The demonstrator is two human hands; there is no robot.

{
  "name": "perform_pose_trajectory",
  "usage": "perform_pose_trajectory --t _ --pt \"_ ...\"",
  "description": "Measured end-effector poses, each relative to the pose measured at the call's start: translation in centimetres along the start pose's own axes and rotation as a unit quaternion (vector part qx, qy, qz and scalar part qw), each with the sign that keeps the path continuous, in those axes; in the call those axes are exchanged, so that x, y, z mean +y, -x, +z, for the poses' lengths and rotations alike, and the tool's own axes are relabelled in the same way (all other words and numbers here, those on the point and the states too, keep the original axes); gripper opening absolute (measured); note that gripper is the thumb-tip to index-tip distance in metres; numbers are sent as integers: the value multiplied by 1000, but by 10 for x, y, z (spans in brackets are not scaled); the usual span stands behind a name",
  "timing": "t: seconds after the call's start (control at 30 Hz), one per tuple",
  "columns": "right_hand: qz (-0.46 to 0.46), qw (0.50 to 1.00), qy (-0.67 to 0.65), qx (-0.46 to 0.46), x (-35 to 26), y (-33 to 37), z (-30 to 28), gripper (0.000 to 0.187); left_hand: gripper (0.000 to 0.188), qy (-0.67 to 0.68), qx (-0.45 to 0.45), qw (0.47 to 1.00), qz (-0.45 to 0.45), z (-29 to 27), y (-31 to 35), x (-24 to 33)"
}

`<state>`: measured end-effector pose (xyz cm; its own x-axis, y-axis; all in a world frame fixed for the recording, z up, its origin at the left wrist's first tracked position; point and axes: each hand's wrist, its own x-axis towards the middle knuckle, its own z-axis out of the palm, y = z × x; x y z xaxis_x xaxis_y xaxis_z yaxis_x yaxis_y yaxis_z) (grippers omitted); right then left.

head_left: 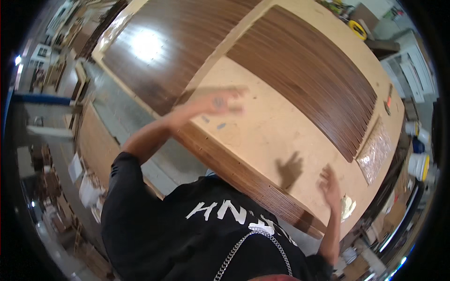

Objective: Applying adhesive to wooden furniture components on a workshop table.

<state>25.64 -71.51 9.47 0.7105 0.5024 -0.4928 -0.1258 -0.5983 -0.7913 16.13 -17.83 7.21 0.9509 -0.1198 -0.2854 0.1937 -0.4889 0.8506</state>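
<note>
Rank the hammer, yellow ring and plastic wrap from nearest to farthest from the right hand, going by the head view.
From the right hand:
1. Plastic wrap: on the table, ahead and to the right.
2. Hammer: beyond the wrap, near the table's edge.
3. Yellow ring: past the table's far edge.

The one fisheye view looks steeply down from head height, close above the black shirt at bottom centre, and faces out across the pale worktable at mid-frame; straight edges bend toward its rim.
</note>
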Motion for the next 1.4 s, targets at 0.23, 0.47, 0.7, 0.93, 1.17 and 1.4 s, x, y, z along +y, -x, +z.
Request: perform_pose_trajectory --t 0.23,0.47,0.7,0.93,1.17,1.4 --pt "-148 880 433 -125 -70 91 111 93 84 -373 -106 909 153 96 131 73" --pt "-164 891 415 -80 -56 89 102 98 87 -422 -149 877 177 89 111 66" --pt "-191 877 440 15 -58 6 49 103 91 -445 -82 859 238 50 -9 60" --pt "-206 863 460 32 -28 -122 42 95 90 -461 -83 875 125 47 -110 -3" --pt "-60 842 484 232 28 -134 35 88 99 -469 137 871 38 38 -104 -30" --pt "87 834 328 435 130 -95 -46 91 101 -136 378 908 -121 -21 -109 -120"
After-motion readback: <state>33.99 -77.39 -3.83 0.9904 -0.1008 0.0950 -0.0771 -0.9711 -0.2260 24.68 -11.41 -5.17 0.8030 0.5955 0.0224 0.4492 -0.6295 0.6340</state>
